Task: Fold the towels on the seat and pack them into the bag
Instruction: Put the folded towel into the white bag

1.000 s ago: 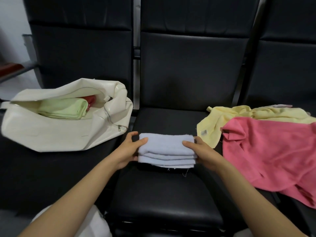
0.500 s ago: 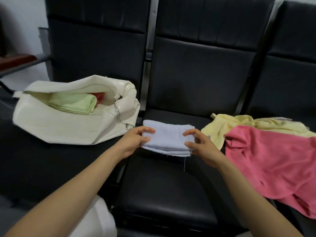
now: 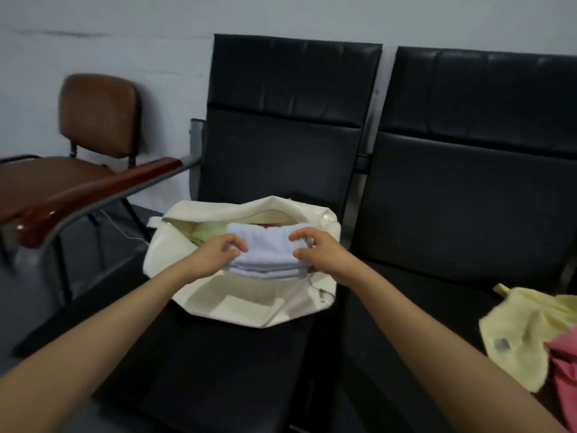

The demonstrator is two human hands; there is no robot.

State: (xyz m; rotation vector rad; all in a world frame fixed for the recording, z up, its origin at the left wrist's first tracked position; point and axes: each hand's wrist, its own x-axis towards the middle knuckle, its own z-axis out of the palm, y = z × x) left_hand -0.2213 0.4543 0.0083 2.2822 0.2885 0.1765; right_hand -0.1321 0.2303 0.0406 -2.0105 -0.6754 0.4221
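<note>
Holding folded blue towel [image 3: 268,256] at open bag [image 3: 237,304] mouth, left hand [image 3: 215,259] and right hand [image 3: 323,257] gripping its ends with curled fingers. Green towel [image 3: 204,232] already packed. Yellow towel [image 3: 524,332] and pink towel [image 3: 565,373] lie unfolded on seat [image 3: 437,295], both left to do.

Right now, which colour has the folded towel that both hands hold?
The folded towel is pale blue, almost lavender; the head view shows it best.
</note>
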